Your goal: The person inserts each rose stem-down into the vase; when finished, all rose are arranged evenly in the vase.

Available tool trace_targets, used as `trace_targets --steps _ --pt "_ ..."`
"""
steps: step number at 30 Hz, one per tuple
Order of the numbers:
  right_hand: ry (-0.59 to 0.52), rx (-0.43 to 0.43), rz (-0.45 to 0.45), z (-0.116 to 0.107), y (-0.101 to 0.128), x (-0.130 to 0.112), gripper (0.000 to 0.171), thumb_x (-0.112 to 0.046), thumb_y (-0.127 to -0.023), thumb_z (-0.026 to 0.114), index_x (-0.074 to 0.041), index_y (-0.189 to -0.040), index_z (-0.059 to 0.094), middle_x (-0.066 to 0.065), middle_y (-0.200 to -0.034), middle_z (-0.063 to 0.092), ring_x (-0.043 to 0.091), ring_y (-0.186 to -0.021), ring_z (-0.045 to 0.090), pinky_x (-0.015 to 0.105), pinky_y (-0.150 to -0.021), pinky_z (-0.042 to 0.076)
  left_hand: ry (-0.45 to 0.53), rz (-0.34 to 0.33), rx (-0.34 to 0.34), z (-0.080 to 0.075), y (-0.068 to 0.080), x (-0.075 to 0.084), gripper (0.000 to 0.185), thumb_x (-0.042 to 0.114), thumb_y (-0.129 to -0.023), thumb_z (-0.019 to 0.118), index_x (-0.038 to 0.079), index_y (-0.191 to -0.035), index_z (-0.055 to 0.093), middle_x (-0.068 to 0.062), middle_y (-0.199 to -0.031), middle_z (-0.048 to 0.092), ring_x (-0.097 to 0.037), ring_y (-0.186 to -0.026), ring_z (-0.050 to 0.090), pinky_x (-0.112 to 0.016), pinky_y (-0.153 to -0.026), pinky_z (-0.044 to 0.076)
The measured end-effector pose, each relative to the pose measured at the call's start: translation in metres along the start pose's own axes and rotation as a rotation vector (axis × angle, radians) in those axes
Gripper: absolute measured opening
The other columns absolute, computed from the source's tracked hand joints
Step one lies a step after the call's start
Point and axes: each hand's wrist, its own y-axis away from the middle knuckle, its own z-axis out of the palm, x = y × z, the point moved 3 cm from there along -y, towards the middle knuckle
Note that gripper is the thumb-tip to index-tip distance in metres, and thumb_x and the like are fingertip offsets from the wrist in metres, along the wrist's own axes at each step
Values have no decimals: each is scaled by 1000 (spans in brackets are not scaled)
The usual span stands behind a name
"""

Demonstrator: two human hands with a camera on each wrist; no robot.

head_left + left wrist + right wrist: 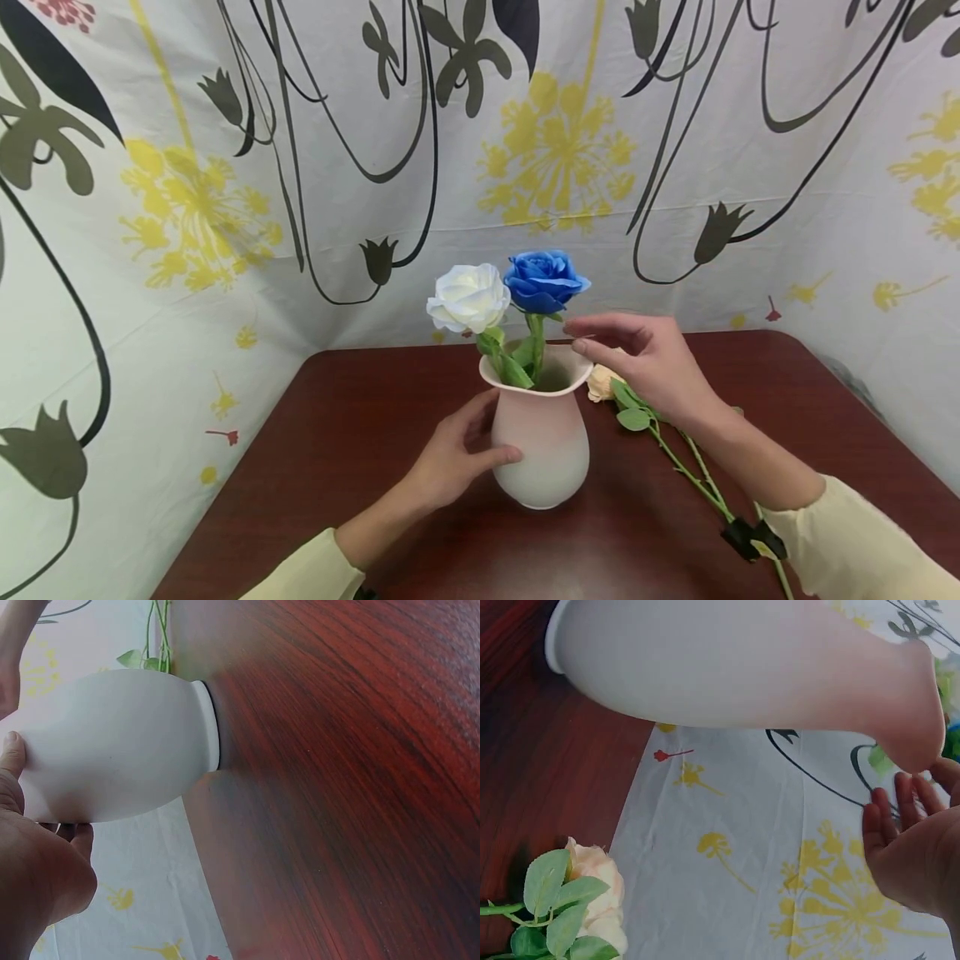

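Left hand: the left hand [450, 458] is curling its thumb and fingers around the belly of the vase [543, 446], gripping it from the person's left side; the left wrist view is showing the thumb [11, 761] pressing against the pale wall.
Right hand: the right hand [648, 358] is hovering just beside the vase's rim, fingers loosely extended and gripping nothing; whether the fingertips are touching the rim cannot be told.
Vase: it is standing upright near the middle of the table [337, 433], toward the back edge.
Flowers in vase: a white rose [468, 297] and a blue rose [545, 281] are standing side by side in the mouth.
Peach rose: the peach rose [602, 382] is lying on the table just right of the vase, its green stem [693, 475] running toward the near right corner, passing under the right forearm.
Backdrop: a floral-printed cloth [225, 208] is hanging behind and beside the table.
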Motion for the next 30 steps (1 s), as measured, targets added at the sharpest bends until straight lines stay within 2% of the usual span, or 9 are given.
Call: trace_targets --steps 3,7,12,18,22,27,30 --pt "54 3 -124 4 5 -6 23 -19 -103 73 -20 -125 79 -8 -124 75 10 -123 66 25 -94 54 5 -1 -3 0 1 0 77 28 -94 85 26 -160 46 4 -152 58 -15 -131 62 -37 -109 51" --pt "95 10 -259 11 12 -13 29 -6 -101 73 -20 -126 79 -7 -127 74 11 -125 65 22 -98 53 8 -2 -3 0 1 1 77 27 -94 85 26 -160 46 3 -152 59 -16 -131 62 -37 -109 51" --pt "137 0 -356 18 18 -20 40 3 -98 71 -16 -134 75 -3 -133 72 16 -125 66 21 -99 52 10 1 -3 0 1 1 76 27 -94 85 26 -160 47 4 -152 59 -16 -131 62 -38 -109 52" --pt "192 -25 -418 23 17 -23 44 3 -99 68 -14 -140 71 -1 -138 70 20 -129 65 23 -106 49 18 8 -4 0 1 1 76 26 -94 85 26 -159 47 4 -151 59 -16 -130 63 -36 -108 52" --pt "208 -37 -429 26 14 -23 46 4 -99 66 -14 -141 70 -1 -140 69 21 -131 63 26 -108 49 17 10 -7 0 1 0 75 27 -94 85 27 -159 47 4 -151 59 -15 -130 62 -35 -108 52" --pt "214 -68 -417 29 10 -22 46 4 -100 63 -14 -143 69 -1 -141 69 20 -133 62 35 -107 52 21 14 -13 0 1 0 75 28 -94 85 28 -159 47 4 -151 58 -16 -131 62 -37 -108 52" --pt "208 -90 -410 31 7 -22 46 3 -101 63 -15 -142 69 -3 -140 69 19 -131 63 39 -102 55 19 16 -14 0 1 0 74 30 -95 84 28 -159 47 4 -152 58 -17 -131 62 -39 -108 52"
